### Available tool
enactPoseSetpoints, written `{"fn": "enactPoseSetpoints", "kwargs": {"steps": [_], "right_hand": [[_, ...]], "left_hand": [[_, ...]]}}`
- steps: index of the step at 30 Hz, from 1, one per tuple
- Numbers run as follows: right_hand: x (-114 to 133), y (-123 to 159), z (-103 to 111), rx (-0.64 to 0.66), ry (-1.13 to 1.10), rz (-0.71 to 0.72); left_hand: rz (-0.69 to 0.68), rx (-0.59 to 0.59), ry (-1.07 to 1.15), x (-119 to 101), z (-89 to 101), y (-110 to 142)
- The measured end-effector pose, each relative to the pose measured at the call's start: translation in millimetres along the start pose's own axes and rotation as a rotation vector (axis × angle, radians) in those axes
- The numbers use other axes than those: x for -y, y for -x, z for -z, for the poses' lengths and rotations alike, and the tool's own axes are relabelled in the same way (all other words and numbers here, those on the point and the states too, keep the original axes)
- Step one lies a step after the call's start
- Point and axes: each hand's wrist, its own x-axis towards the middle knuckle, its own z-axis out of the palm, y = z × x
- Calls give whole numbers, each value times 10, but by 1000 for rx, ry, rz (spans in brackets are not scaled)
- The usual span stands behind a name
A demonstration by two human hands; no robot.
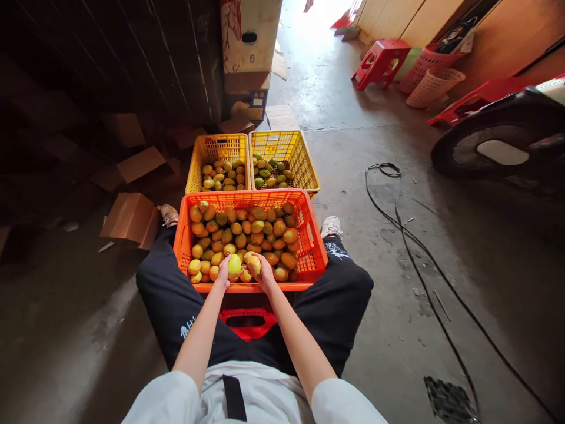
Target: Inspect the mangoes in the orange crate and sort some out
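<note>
My left hand (pixel 225 273) is closed around a yellow-green oval fruit (pixel 234 267), its kind not certain from here. Beside it, my right hand (pixel 263 272) grips a yellow-orange fruit (pixel 253 265). Both hands are over the near side of an orange plastic crate (pixel 315 259), which holds many orange, yellow and greenish oval fruits (pixel 241 240). Behind it stand two yellow crates, the left one (pixel 193 171) with yellowish fruits and the right one (pixel 306 168) with greener fruits.
A red stool (pixel 253 334) lies between my legs. Cardboard boxes (pixel 128 218) are on the left floor. To the right lie a black cable (pixel 410 235) and a motorbike wheel (pixel 481 147). Farther back are a red stool (pixel 383 62) and pink baskets (pixel 435 87).
</note>
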Motion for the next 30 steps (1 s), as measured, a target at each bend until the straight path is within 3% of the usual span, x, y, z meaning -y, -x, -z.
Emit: {"fn": "enactPoseSetpoints", "kwargs": {"steps": [6,12,17,23,30], "right_hand": [[-71,-77,21,-29,-102,30],[-115,-140,90,-46,-188,28],[-109,-179,123,-67,-135,111],[-114,-126,61,-24,-17,97],[-84,-48,-8,-82,74,46]], "left_hand": [[74,-1,13,-37,8,19],[-49,-35,-64,-21,-18,112],[-22,-8,-140,-37,-40,152],[-5,-142,-64,-88,-68,139],[-12,-66,-183,-58,-106,175]]}}
